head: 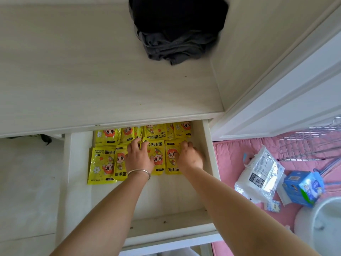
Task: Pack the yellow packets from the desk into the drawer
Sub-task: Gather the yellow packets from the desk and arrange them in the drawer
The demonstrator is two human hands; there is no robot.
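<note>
1. Down in the open drawer [210, 150], below the front edge of the desk [92, 80], the yellow packets [103, 163] lie flat in two rows; the back row runs partly out of sight under the desk edge.
2. Both hands are on the front row. The left hand [138, 157], with a bangle [138, 172] at the wrist, lies palm down with its fingers [134, 144] spread and nearly straight, pressing on packets and gripping nothing. The right hand [189, 156] rests on the rightmost packet with its fingers [186, 144] bent at its far edge; whether they pinch that edge I cannot tell.
3. The step looks like squaring and flattening the rows. Press with flat palms and slide the packets towards the back and right walls, so that the edges butt without riding up.
4. Foil packets probably slip over each other, so move one row at a time.
5. No yellow packets show on the desk, only a dark cloth [177, 30], so packing seems nearly finished; the drawer is not yet closed.
</note>
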